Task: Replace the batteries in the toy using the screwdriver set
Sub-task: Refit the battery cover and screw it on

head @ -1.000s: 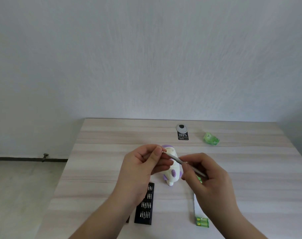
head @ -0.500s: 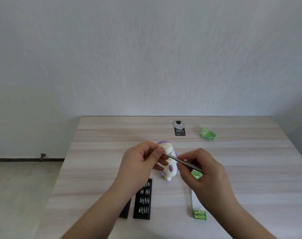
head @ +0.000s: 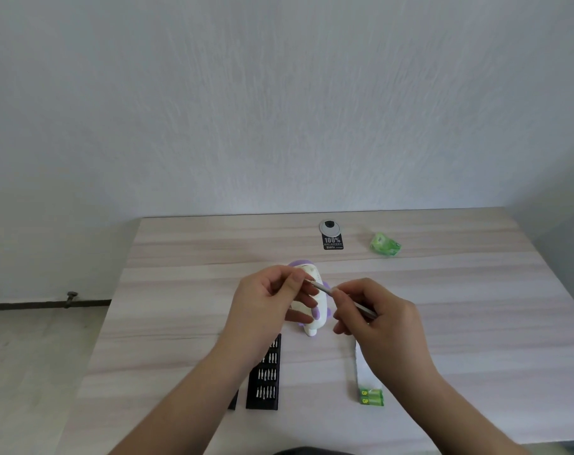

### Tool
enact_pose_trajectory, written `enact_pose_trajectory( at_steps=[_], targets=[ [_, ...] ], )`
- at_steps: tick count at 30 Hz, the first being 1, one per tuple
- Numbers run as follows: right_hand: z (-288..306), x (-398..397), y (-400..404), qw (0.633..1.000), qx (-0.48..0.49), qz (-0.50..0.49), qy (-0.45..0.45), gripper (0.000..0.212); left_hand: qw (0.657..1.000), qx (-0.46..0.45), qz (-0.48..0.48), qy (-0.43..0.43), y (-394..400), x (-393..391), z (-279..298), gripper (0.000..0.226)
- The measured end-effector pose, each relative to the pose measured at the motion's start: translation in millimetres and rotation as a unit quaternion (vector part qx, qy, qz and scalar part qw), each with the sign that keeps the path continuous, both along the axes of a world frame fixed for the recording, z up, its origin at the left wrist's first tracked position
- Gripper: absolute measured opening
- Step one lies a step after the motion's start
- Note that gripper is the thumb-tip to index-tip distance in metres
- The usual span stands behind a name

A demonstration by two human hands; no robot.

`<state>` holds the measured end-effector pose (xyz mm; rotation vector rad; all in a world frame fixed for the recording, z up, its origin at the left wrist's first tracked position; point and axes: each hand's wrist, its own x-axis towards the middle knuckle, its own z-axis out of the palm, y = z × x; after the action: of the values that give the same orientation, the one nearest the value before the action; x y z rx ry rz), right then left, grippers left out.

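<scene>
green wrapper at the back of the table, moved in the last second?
No. The green wrapper sits as far right of the black tag as before; only the camera shifted.

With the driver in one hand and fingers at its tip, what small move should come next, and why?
Probably seat the bit firmly, then lower the tip to the toy. The left hand pinches at the tip of the screwdriver, which the right hand grips by the shaft. The toy lies on the table beneath them, and its cover looks unopened.
</scene>
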<state>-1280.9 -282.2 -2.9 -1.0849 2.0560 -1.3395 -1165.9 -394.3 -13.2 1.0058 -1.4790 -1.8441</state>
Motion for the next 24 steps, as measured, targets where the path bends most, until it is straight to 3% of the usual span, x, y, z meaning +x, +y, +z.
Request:
enact_pose_trajectory(
  at_steps=[9, 13, 16, 18, 21, 24],
  targets=[
    [-8, -10, -2, 0.999, 0.012, -0.017, -0.045, 0.009, 0.999, 0.020, 0.043, -0.002, -12, -8, -20, 0.030],
    [-23, -22, -6, 0.997, 0.029, -0.032, -0.066, 0.010, 0.992, -0.080, 0.049, -0.090, -35, -15, -57, 0.024],
    [-43, -34, -9, 0.995, 0.069, -0.036, -0.064, 0.007, 0.962, -0.203, -0.044, -0.178, -52, -21, -87, 0.003],
    [-56, -40, -12, 0.992, 0.090, -0.039, -0.073, 0.006, 0.930, -0.278, -0.132, -0.201, -59, -27, -103, 0.025],
    [-77, -46, -16, 0.989, 0.121, -0.041, -0.073, 0.008, 0.887, -0.322, -0.211, -0.256, -70, -42, -134, 0.073],
    [-98, -52, -20, 0.987, 0.147, -0.045, -0.046, 0.009, 0.839, -0.352, -0.244, -0.335, -79, -56, -171, 0.093]
  ],
)
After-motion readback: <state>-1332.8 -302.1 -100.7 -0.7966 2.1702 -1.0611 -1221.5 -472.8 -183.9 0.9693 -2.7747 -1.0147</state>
